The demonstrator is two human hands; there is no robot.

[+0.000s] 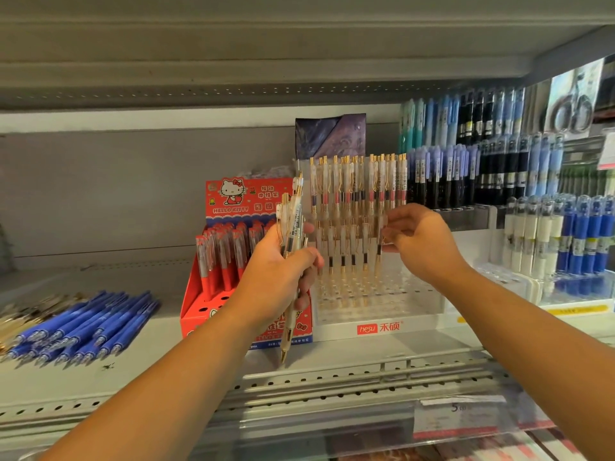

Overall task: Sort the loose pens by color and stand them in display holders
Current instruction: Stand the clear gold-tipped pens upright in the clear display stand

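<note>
My left hand (281, 271) grips a bunch of clear pens with gold clips (293, 224), tips pointing down, in front of a red Hello Kitty box. My right hand (421, 242) pinches one clear gold pen (379, 251) standing in the second row of a clear stepped display holder (379, 304) labelled hesu. The holder's back row (359, 181) is full of clear gold pens; its front holes are bare. A heap of loose blue pens (86, 324) lies on the shelf at the left, with some gold pens (20, 314) beside it.
The red Hello Kitty box (233, 254) holds red pens, left of the clear holder. Racks of blue, black and white pens (499, 181) fill the right. The shelf's front edge (332, 377) runs below, with a shelf overhead.
</note>
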